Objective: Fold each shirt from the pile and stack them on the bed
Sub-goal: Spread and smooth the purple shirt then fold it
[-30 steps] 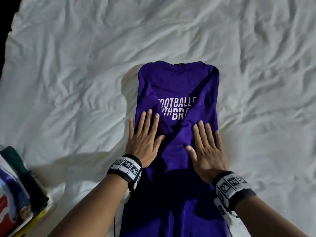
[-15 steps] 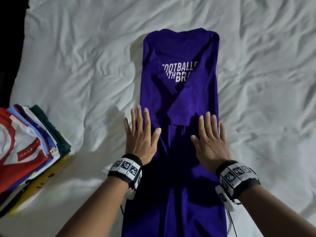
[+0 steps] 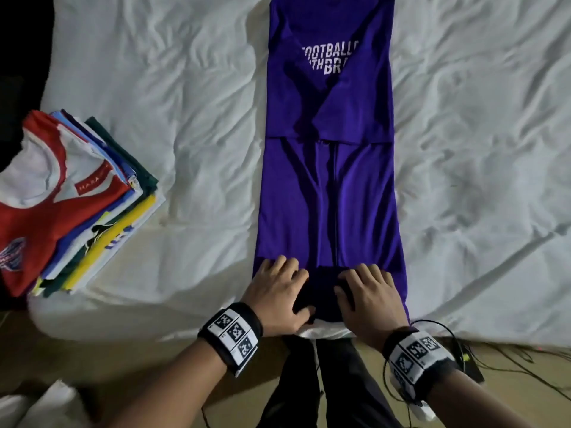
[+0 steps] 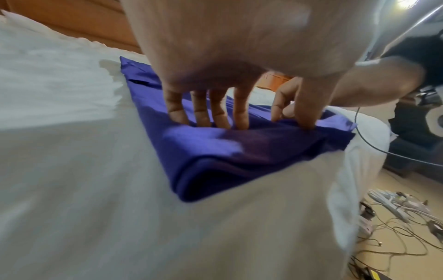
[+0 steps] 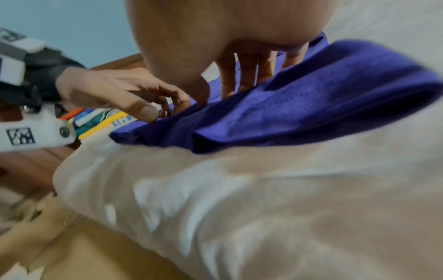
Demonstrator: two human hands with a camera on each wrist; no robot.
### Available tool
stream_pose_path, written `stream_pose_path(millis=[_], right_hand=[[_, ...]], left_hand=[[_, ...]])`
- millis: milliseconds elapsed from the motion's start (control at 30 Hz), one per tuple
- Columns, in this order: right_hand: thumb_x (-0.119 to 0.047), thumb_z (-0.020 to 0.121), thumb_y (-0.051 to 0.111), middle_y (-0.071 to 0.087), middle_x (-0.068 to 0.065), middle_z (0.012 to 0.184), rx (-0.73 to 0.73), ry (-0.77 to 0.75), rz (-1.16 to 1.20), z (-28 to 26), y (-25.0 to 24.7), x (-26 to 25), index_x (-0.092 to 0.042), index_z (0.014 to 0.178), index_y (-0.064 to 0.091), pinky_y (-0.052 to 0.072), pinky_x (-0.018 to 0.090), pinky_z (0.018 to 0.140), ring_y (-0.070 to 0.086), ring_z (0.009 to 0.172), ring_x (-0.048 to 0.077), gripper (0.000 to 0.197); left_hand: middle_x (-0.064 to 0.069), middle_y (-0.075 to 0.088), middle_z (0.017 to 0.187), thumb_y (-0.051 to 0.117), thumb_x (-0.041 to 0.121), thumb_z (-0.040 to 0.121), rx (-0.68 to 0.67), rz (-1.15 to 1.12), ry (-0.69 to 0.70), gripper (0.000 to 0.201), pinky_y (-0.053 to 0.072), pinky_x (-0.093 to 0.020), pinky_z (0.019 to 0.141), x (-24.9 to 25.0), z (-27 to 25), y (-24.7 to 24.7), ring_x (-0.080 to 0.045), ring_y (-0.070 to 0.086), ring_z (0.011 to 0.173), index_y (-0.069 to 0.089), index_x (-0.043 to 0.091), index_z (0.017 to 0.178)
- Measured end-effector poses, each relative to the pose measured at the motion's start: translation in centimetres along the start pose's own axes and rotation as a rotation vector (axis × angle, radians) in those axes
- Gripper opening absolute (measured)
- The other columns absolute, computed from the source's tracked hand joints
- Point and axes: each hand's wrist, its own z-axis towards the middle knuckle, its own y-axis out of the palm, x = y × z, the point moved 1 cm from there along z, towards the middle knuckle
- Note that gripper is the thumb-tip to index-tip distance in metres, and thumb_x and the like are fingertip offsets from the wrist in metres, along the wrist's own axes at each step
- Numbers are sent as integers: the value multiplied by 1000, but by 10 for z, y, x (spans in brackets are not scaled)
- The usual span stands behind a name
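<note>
A purple shirt (image 3: 330, 196) with white lettering lies lengthwise on the white bed sheet (image 3: 185, 88), both sides folded in to make a narrow strip. Both hands are at its bottom hem, at the near edge of the bed. My left hand (image 3: 278, 288) curls over the hem's left part, its fingers (image 4: 220, 113) on top of the cloth and its thumb dug into the fold. My right hand (image 3: 367, 291) pinches the hem's right part, where the purple cloth (image 5: 311, 113) rises between thumb and fingers. The hem itself lies in shadow between the hands.
A stack of folded shirts (image 3: 71, 205), red and white on top, sits at the bed's left edge. The wooden floor below the bed holds loose cables (image 3: 494, 359) and a small device. My legs (image 3: 324, 381) stand against the bed's edge.
Both hands slid down the shirt from its middle to the bottom hem. They lay flat on the cloth before; now their fingers curl onto the hem.
</note>
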Motion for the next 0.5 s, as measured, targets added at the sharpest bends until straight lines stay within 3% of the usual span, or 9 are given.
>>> stream_pose_path(millis=[67,133,200,333,500], right_hand=[[-53,84,66,64,4,109,-66,-51,-29,-13,-1,1,-14,112,68,48,45,89,58,99,30,48],[-61,75,71,60,11,129,-177,-109,-110,-26,0,3,-8,128,64,47,48,101,57,115,34,75],[-52,71,75,56,14,138,-255,-155,-189,-34,3,7,-6,138,59,46,50,105,56,121,36,83],[-20,76,73,60,14,133,-183,-184,-209,-32,11,9,-4,135,61,50,50,96,61,113,36,62],[-11,86,51,69,8,107,-33,-191,-229,-22,11,7,-7,112,73,54,44,73,65,89,31,35]], left_hand=[[-5,45,126,53,62,72,-115,95,-25,74,38,-49,99,5,-5,1,-29,41,117,46,17,131],[-9,41,131,62,55,70,-137,162,-20,86,37,-51,101,12,-10,7,-31,40,121,38,14,141],[-10,45,131,71,43,69,-109,191,-48,84,39,-51,99,16,-12,13,-32,43,120,41,13,141],[-8,58,112,81,31,60,7,141,-105,65,47,-49,86,19,-15,22,-30,54,104,62,14,119],[-6,61,95,76,12,55,105,51,-187,43,48,-46,75,23,-15,28,-32,58,91,70,14,98]])
